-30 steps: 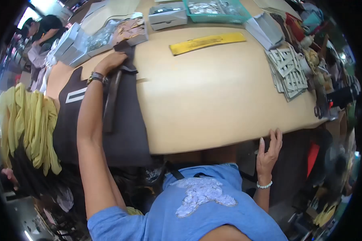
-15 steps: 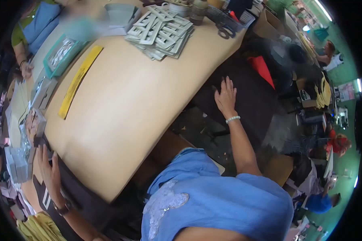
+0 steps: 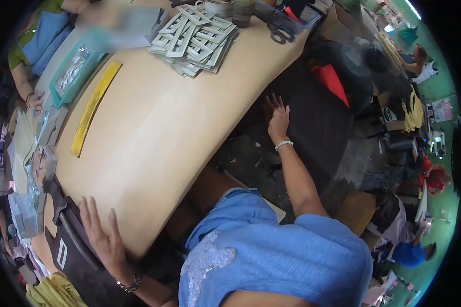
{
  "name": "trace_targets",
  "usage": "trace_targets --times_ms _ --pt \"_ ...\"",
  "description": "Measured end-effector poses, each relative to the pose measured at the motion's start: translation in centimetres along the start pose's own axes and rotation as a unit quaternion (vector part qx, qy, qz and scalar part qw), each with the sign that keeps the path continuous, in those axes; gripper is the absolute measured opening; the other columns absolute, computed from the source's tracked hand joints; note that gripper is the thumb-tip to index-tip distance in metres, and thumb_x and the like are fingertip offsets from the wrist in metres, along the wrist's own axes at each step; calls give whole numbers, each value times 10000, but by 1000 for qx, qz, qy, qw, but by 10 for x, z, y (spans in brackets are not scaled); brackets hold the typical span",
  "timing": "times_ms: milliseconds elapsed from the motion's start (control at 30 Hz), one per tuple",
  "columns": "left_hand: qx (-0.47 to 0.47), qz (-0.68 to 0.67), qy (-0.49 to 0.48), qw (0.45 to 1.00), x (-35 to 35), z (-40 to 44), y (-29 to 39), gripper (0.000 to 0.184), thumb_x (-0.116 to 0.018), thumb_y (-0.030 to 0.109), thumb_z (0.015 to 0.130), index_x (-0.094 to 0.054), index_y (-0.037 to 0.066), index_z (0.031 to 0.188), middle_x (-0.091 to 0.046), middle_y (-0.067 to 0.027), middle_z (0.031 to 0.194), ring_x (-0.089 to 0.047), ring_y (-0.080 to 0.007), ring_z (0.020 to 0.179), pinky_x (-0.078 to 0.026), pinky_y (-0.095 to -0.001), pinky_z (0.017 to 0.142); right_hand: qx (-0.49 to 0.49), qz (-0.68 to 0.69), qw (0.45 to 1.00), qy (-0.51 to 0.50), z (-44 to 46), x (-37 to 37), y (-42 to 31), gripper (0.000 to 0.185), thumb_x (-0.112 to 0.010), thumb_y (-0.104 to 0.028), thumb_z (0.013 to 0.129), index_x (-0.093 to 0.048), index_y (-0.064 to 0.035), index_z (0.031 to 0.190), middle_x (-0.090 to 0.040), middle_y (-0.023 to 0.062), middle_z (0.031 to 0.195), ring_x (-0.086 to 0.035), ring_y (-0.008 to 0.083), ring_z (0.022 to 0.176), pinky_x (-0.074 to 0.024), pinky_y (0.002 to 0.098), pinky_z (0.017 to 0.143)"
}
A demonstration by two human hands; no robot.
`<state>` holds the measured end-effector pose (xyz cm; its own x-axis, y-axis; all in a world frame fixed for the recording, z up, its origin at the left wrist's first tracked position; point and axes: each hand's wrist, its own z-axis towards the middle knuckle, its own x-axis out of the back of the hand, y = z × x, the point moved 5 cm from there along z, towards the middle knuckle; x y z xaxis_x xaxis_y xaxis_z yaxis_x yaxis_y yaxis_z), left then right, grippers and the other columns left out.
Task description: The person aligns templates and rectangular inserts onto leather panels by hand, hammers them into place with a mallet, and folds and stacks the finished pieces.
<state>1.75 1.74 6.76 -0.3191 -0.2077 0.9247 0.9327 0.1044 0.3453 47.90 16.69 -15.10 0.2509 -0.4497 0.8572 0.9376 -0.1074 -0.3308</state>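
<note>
My left hand (image 3: pixel 103 239), with a watch or bracelet at the wrist, is open with fingers spread at the near left corner of the tabletop. Beside it a dark cloth (image 3: pixel 72 236) hangs over the table edge, bearing a white rectangular frame (image 3: pixel 62 254). My right hand (image 3: pixel 278 122), wearing a pale bead bracelet, has its fingers extended and holds nothing visible. It is over or on a larger dark cloth (image 3: pixel 317 130) right of the table; contact is unclear.
The pale table (image 3: pixel 148 133) carries a yellow strip (image 3: pixel 95 110), a pile of frame-shaped pieces (image 3: pixel 194 41), scissors (image 3: pixel 280 34) and a teal tray (image 3: pixel 71 74). Grey boxes (image 3: pixel 28 210) line the left side. A co-worker's hand (image 3: pixel 35 102) rests at the far left.
My left hand has moved right, off the dark cloth at the table's edge, and its fingers have spread. My right hand has shifted slightly left. The view has moved slightly.
</note>
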Motion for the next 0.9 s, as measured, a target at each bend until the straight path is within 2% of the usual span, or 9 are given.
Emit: trace_targets --times_ms 100,200,300,400,533,700,800,900 --pt "15 -99 -1 995 -26 -2 11 461 -556 133 887 -445 7 1317 -374 -194 1401 -340 -319 1312 -280 -403 1057 -34 78 996 13 1 -2 11 257 -564 -263 886 -653 -144 1096 -610 60 1184 -487 299 1197 -276 512 1030" --pt "21 -127 -2 992 -50 -3 16 466 -571 135 879 -453 19 1314 -379 -192 1398 -342 -314 1312 -283 -395 1057 -68 134 989 -4 6 9 10 262 -584 -277 870 -663 -109 1056 -639 64 1127 -508 287 1177 -277 510 1026" --pt "32 -159 -11 987 -63 -4 14 459 -579 149 876 -467 23 1303 -390 -192 1389 -337 -325 1310 -282 -410 1058 -128 122 981 -82 14 5 18 313 -595 -297 860 -639 -100 1100 -596 85 1202 -483 282 1204 -269 528 1026" --pt "20 -124 7 992 -81 -11 11 448 -565 169 885 -473 8 1292 -399 -195 1381 -330 -342 1308 -268 -426 1060 -21 24 998 47 7 17 -13 371 -591 -315 862 -601 -103 1166 -533 105 1284 -443 277 1241 -263 549 1024" --pt "-16 19 48 999 -92 -16 16 432 -536 192 900 -479 -14 1275 -408 -197 1373 -322 -361 1302 -254 -445 1058 -2 -26 1000 -10 8 -2 -3 416 -564 -345 872 -571 -114 1218 -474 90 1350 -386 272 1284 -233 561 1036" --pt "1 -29 59 998 -92 -14 12 418 -523 195 908 -484 -14 1268 -421 -199 1358 -348 -365 1278 -266 -452 1048 -28 -18 999 -22 5 -5 1 337 -512 -293 908 -585 -159 1209 -479 34 1354 -396 260 1282 -226 550 1042" --pt "-7 -21 61 998 -91 -14 13 420 -526 199 909 -485 -14 1268 -426 -199 1352 -355 -364 1271 -271 -450 1045 -42 48 998 -15 6 -8 10 320 -506 -286 910 -602 -140 1179 -494 40 1339 -386 251 1290 -196 576 1043" --pt "-12 -9 62 998 -91 -13 15 422 -530 200 908 -484 -13 1270 -430 -201 1348 -356 -365 1269 -274 -452 1044 -52 81 994 45 15 3 13 251 -561 -247 875 -667 -92 1042 -635 77 1134 -551 279 1116 -360 483 954"
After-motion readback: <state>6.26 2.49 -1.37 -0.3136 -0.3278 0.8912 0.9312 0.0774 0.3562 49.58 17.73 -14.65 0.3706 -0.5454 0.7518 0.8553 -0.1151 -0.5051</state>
